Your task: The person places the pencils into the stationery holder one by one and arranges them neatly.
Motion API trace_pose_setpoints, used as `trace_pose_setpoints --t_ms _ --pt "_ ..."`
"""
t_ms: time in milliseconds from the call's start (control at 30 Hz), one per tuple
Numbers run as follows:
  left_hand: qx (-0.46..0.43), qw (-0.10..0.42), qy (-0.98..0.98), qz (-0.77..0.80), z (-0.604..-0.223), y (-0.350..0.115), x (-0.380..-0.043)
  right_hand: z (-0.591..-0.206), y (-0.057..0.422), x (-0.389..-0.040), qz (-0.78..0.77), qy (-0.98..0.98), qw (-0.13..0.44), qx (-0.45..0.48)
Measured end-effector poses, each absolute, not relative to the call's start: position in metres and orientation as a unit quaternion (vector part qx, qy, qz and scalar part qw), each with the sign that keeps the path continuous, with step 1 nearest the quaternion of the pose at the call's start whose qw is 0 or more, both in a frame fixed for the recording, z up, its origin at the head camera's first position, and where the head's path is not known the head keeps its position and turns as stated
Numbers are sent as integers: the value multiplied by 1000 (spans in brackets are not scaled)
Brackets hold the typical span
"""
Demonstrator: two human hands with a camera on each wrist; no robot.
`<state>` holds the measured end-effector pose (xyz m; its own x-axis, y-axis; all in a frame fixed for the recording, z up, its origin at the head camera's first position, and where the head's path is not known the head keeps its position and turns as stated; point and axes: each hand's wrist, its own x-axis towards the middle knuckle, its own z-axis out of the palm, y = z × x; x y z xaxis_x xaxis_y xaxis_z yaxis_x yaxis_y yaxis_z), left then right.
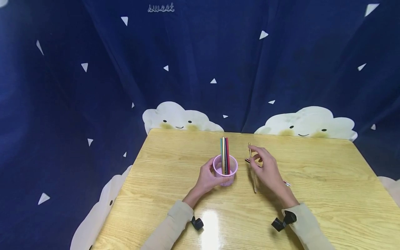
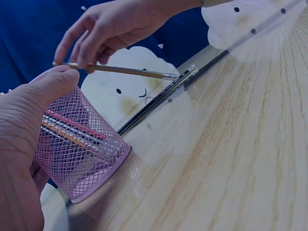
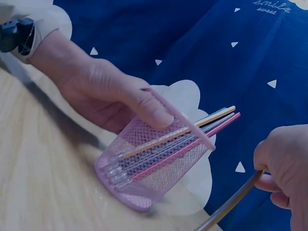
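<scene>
My left hand (image 1: 206, 178) grips a pink mesh pencil cup (image 3: 166, 185) around its side, thumb near the rim. Several coloured pencils (image 1: 223, 151), among them red, light blue and pale orange, stand inside the cup and lean to one side. To the right of the cup, my right hand (image 1: 268, 170) pinches a gold-coloured pencil (image 1: 253, 180) near its upper end. In the left wrist view that pencil (image 2: 127, 70) is held off the table, its metal-tipped end pointing away from the fingers. A dark pencil (image 2: 154, 103) lies on the table, partly hidden beneath my right hand in the head view.
The light wooden table (image 1: 156, 166) reaches back to a dark blue curtain (image 1: 200, 52) with white triangles and smiling clouds. Black wrist cameras (image 1: 197, 223) are strapped at both sleeves. Light glares on the table's front part.
</scene>
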<state>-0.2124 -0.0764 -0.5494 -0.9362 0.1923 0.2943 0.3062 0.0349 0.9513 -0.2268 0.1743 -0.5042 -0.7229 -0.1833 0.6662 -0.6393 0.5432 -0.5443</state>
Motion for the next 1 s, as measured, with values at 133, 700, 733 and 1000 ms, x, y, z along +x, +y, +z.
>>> trace_pose_setpoints --t_ms 133,700,733,1000 --pt "-174 42 -713 -678 -534 -77 -204 -496 172 -231 430 -816 290 255" --pt "-184 51 -712 -676 -530 -77 -202 -445 152 -248 452 -791 326 253" --pt "-184 49 -711 -677 -530 -77 -203 -441 150 -249 455 -788 330 253" --pt "-180 41 -706 -684 -533 -77 -204 -419 127 -249 471 -768 352 255"
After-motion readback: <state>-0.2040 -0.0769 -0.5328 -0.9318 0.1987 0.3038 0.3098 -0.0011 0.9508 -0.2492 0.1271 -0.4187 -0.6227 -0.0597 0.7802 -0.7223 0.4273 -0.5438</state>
